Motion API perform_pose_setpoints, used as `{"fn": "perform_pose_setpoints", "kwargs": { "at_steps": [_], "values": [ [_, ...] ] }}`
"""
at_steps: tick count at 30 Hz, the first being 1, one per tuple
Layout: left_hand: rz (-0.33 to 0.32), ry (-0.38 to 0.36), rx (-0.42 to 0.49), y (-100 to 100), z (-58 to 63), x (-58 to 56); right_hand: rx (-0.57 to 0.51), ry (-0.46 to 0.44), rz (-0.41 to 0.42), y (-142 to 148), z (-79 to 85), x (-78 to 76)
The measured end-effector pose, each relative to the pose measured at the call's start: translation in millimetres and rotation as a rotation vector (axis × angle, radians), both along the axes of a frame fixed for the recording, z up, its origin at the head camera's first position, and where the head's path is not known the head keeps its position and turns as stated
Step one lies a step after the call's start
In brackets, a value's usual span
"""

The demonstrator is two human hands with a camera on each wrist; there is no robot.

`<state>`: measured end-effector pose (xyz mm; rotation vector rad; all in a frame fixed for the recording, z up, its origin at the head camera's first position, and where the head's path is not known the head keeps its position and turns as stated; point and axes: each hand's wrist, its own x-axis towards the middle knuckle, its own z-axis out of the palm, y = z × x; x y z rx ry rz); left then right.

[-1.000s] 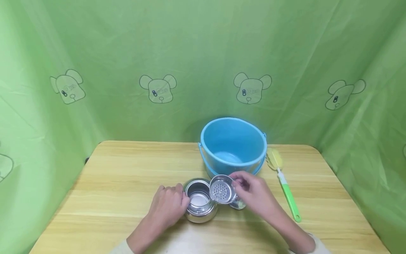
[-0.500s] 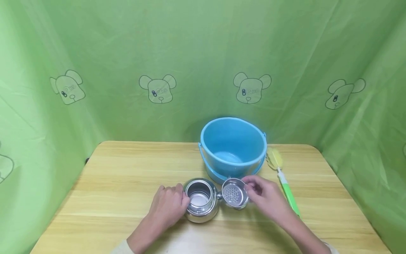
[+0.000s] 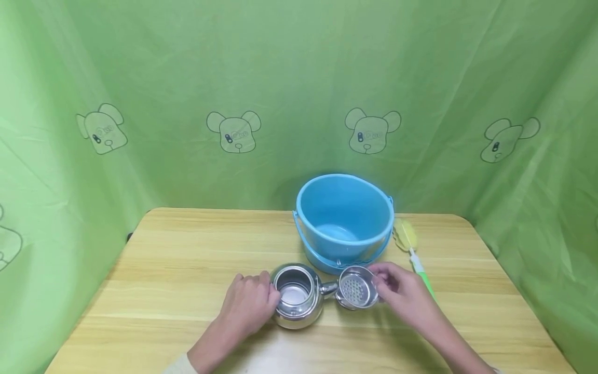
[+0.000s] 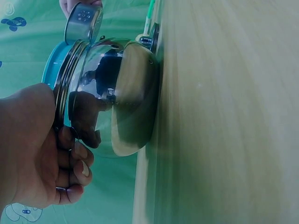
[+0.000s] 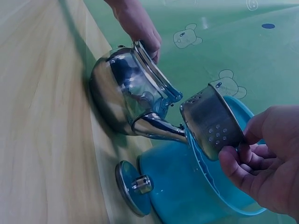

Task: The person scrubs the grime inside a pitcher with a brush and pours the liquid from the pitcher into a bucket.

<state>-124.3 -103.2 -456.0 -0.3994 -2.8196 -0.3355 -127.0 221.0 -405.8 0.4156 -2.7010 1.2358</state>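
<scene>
A shiny steel teapot (image 3: 301, 318) stands upright on the table without its lid, its spout (image 5: 156, 127) pointing right. My left hand (image 3: 249, 301) grips it at its left side, fingers curled; the hand hides most of the handle there. A perforated metal tea strainer (image 3: 356, 289) is held tilted above the table, right of the spout. Thumb and fingers of my right hand (image 3: 404, 293) pinch its rim. Beneath the strainer the round knobbed lid (image 5: 133, 186) lies on the table, mostly hidden in the head view.
A blue bucket (image 3: 327, 254) with its handle folded down stands just behind the teapot and strainer. Right of it lies a yellow sponge brush (image 3: 405, 235) with a green handle, partly covered by my right hand. Green curtains (image 3: 289, 67) surround the wooden table (image 3: 187, 259).
My right hand has moved the strainer to the right, away from the teapot's mouth, uncovering the spout. My left hand and the teapot have stayed in place.
</scene>
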Motion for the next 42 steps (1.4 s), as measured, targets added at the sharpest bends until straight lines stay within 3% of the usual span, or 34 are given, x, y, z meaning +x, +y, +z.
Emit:
{"fn": "perform_pose_setpoints", "kwargs": {
  "at_steps": [13, 22, 30, 42],
  "values": [
    [0.005, -0.007, -0.002, 1, 0.0, 0.8, 0.017, -0.071, -0.035, 11, -5.5, 2.9],
    [0.005, 0.003, 0.004, 1, -0.9, 0.8, 0.031, -0.067, -0.032, 16, -9.3, 4.4],
    [-0.004, 0.027, -0.023, 0, -1.0, 1.2, 0.039, -0.134, -0.056, 24, -13.6, 5.0],
    [0.001, 0.015, -0.013, 0, -1.4, 0.4, 0.088, -0.11, -0.061, 40, -24.5, 5.3]
  ]
}}
